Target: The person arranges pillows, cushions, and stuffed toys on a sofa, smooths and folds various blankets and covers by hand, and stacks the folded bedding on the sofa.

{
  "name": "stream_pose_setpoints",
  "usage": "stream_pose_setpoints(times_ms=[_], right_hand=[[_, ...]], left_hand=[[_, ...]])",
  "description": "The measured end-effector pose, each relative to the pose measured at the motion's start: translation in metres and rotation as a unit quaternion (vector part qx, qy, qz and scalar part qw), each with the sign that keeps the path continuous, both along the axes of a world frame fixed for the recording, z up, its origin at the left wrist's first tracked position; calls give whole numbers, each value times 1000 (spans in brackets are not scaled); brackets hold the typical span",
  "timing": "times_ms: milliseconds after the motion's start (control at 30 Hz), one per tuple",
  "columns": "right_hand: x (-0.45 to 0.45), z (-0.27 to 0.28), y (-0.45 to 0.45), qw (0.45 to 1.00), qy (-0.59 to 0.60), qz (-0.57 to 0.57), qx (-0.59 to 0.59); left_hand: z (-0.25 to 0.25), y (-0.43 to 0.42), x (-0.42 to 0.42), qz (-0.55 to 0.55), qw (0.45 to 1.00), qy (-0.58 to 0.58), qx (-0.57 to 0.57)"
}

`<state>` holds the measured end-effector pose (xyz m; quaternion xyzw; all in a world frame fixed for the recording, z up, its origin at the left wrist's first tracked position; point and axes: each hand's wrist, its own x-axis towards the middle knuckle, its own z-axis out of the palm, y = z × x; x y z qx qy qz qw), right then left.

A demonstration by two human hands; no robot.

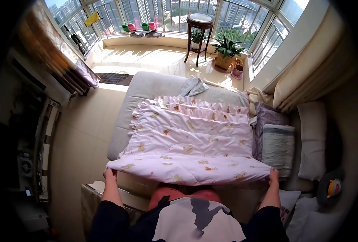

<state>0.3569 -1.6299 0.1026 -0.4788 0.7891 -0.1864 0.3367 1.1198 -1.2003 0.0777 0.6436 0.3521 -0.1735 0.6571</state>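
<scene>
A pink ruffled cloth (187, 141) with a small bear print lies over the grey sofa seat (146, 84), its near edge lifted and stretched toward my body. At the left end of that edge, my left hand (110, 174) is closed on the cloth's corner. My right hand (274, 174) grips the opposite corner, by the folded grey-green towel. The far part of the cloth lies in crosswise folds with a frilled border. Just beyond it, a crumpled grey cloth (193, 86) rests on the seat.
Right of the seat are a folded towel (278, 147), a purple cushion (267, 117) and a pale cushion (311, 141). A plant stand (200, 24) and potted plants (226, 54) stand by the windows. A low table (91, 201) is at lower left.
</scene>
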Motion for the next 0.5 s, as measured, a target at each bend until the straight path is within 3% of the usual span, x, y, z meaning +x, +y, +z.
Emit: stream_pose_setpoints(times_ms=[167, 233, 300, 367, 400, 433, 467, 500], right_hand=[[36, -5, -125, 983, -134, -94, -81], [79, 22, -165, 940, -268, -197, -79], [109, 35, -204, 905, -372, -175, -113], [104, 13, -250, 900, -411, -8, -145], [121, 16, -251, 902, -408, -7, -139], [149, 28, -241, 930, -332, -17, -158], [165, 37, -232, 951, -253, -26, -177], [161, 20, -228, 970, -190, 35, -149]], left_hand=[[21, -107, 72, -38, 998, -58, -3], [26, -164, 106, -20, 995, -89, -28], [42, -220, 127, -65, 986, -127, -88], [-6, -251, 188, -185, 922, -259, -222], [45, -279, 145, -171, 936, -240, -193], [106, -311, 94, -158, 949, -220, -164], [122, -316, 71, -231, 941, -206, -139], [138, -321, 47, -304, 925, -198, -112]])
